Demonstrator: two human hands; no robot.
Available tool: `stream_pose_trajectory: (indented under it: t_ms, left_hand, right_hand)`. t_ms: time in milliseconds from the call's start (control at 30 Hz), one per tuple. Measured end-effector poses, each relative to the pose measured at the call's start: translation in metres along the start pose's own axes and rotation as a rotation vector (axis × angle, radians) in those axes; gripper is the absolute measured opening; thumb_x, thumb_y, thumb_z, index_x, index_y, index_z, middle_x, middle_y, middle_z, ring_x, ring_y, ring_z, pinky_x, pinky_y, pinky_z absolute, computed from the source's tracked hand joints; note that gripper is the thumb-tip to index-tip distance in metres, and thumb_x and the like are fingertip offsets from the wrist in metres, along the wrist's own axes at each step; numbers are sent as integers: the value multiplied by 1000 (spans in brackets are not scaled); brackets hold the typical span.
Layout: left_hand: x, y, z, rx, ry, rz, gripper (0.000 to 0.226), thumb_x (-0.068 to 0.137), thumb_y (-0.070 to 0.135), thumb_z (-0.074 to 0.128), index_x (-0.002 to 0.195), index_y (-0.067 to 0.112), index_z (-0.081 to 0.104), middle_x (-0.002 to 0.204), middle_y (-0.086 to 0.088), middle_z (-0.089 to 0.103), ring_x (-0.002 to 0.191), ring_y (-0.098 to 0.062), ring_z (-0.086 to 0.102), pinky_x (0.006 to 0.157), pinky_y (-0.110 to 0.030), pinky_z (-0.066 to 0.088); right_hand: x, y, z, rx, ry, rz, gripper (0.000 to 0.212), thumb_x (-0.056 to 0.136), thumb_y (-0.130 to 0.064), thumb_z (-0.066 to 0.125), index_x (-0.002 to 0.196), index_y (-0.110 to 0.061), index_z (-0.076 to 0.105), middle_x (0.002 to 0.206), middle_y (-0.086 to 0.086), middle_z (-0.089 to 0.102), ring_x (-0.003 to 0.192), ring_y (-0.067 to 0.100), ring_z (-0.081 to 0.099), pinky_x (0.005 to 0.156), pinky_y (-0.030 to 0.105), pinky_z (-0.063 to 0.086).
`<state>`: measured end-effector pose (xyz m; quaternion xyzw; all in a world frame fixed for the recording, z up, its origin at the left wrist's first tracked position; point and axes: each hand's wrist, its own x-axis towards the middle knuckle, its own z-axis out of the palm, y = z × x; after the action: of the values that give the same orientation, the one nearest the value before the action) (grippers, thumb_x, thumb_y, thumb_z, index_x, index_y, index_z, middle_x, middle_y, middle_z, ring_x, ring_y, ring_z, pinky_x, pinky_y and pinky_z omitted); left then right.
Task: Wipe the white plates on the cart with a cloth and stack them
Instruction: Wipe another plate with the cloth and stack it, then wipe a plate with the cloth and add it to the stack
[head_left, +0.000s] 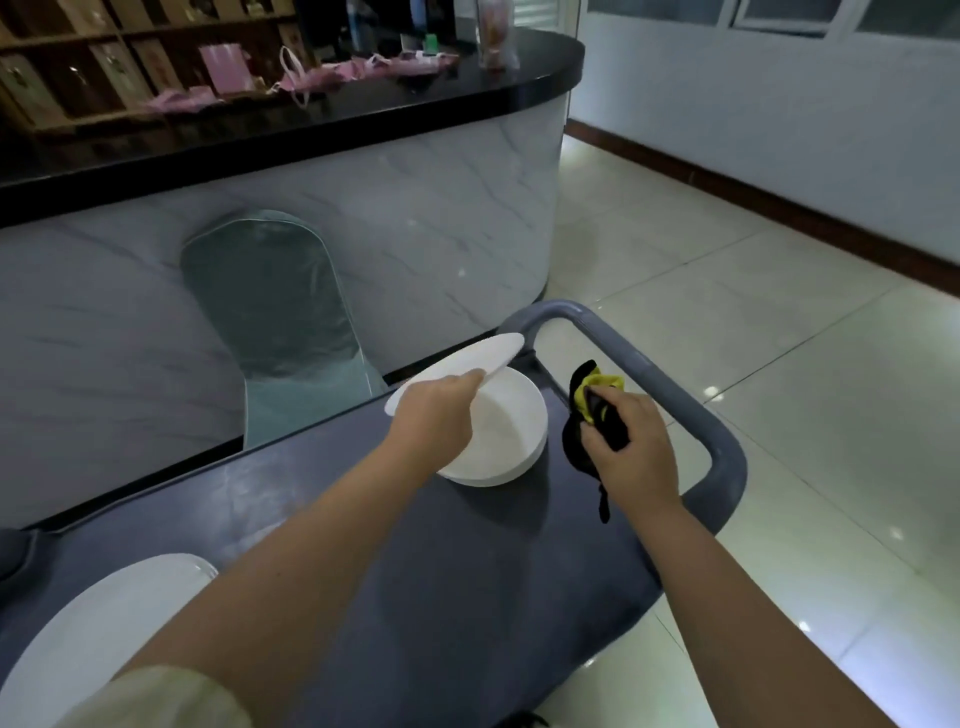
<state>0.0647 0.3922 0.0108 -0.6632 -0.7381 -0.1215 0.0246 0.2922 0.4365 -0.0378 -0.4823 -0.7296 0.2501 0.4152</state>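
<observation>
On the cart top: a dark grey cart (467, 597) stands against a marble-fronted counter (363, 234), its far long edge close along the counter's face.
Left hand: the left hand (434, 415) grips a white plate (462, 369) by its near rim and holds it tilted, far edge raised, over the stack.
Stack: a stack of white plates (511, 441) sits toward the cart's right end, just short of the handle; the held plate overlaps its upper left part, but I cannot tell whether the two touch.
Right hand: the right hand (626, 452) is clenched around a black and yellow cloth (592, 410), just to the right of the stack, with a black tail hanging down over the cart surface.
Handle: a grey tube handle (675, 395) loops round the right end, closing that edge; the cloth hand is inside the loop.
Other plates: more white plates (93, 639) lie at the near left corner, partly hidden under the left forearm.
Open surface: the stretch of cart top between the two plate groups is bare apart from the arms above it.
Floor: pale tiled floor (779, 338) lies open to the right of the cart, running to a wall with a dark skirting.
Counter top: pink items (311, 78) are scattered on the black top, well apart from the cart.
</observation>
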Motion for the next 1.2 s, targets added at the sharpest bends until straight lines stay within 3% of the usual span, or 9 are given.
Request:
stream_pose_trajectory:
  t_ms: [67,333,433,533,600,667,867,1033,1200]
  left_hand:
    - [2,-2,17,164,-118,63,58,89,5,42,145,17,36,117,-5,63,100,-30,60,68,-30,34]
    - [-7,-1,73,292,-375,147,69,91,6,49,151,11,17,147,-13,39,132,-31,42,94,-40,45]
    - [-14,8,90,241,-400,133,68,87,5,56,147,11,25,141,-14,42,126,-34,44,88,-41,48]
    - [-22,10,96,237,-227,150,64,77,12,71,136,11,46,126,-13,53,113,-32,54,77,-36,51]
    - [-26,7,96,133,-290,142,57,87,7,56,141,11,37,135,-14,46,125,-35,45,89,-40,46]
    - [-30,2,89,16,-327,100,40,94,11,44,133,15,44,124,-9,53,117,-32,50,81,-41,46]
    - [-88,-57,47,-259,17,-214,28,97,44,48,98,24,68,87,3,70,83,-20,64,64,-32,48]
    - [-185,-143,29,-341,120,-711,24,93,41,56,99,23,71,92,4,72,87,-21,65,70,-29,46]
    - [-294,-204,8,-367,231,-1182,16,90,35,60,95,23,69,87,4,68,87,-21,62,72,-29,42]
  right_hand:
    - [-2,-1,2,13,-13,13,43,86,-16,69,126,-24,59,110,-6,51,101,8,49,87,16,37]
    - [-18,-3,10,32,-38,92,43,87,-17,68,128,-25,57,109,-6,49,102,9,49,87,20,39]
    - [-25,-1,15,27,-71,119,43,88,-18,67,128,-28,56,109,-6,50,102,8,49,85,17,39]
    - [-30,-2,19,34,-76,149,42,88,-18,67,127,-30,56,109,-6,50,102,7,50,85,14,40]
    - [-32,-5,23,29,-85,154,42,88,-19,67,127,-28,56,110,-5,51,103,8,50,89,20,43]
    - [-33,-12,30,36,-111,142,41,88,-19,67,126,-29,56,112,-5,51,105,9,50,91,25,44]
    - [-38,-65,86,94,-278,-16,44,85,-18,69,125,-31,58,111,-10,52,103,2,47,88,12,36]
    - [-66,-114,163,137,-525,-187,44,84,-20,70,125,-30,58,108,-6,53,101,8,49,87,21,39]
    - [-112,-149,228,158,-771,-265,42,86,-23,68,125,-34,57,108,-10,49,97,4,48,79,9,36]
